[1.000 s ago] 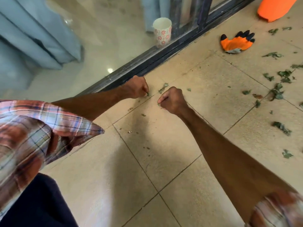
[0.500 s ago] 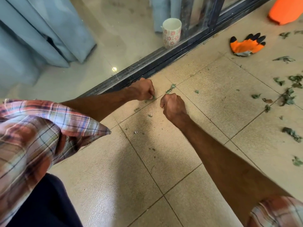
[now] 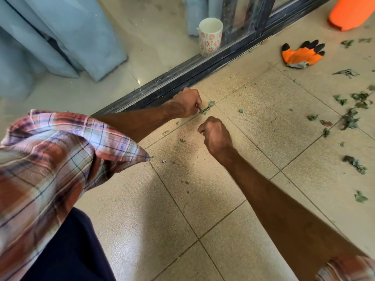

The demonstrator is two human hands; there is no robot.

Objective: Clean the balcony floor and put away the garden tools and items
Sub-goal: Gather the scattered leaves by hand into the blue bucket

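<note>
Hands gathering leaf litter from a tiled balcony floor [image 3: 213,199], seen from above. Just beside the sliding-door track [image 3: 203,71], the left hand [image 3: 188,104] pinches a small green leaf sprig [image 3: 207,108] lying on the tile. The right hand [image 3: 216,134], slightly farther from the track, is curled into a fist — whether it holds scraps cannot be told. The job looks barely begun: scattered leaves [image 3: 351,118] lie well out from the track, an orange work glove [image 3: 302,55] lies near it, and an orange container [image 3: 350,14] stands near its far end — none put away. A flowered mug [image 3: 210,37] stands just across the track.
</note>
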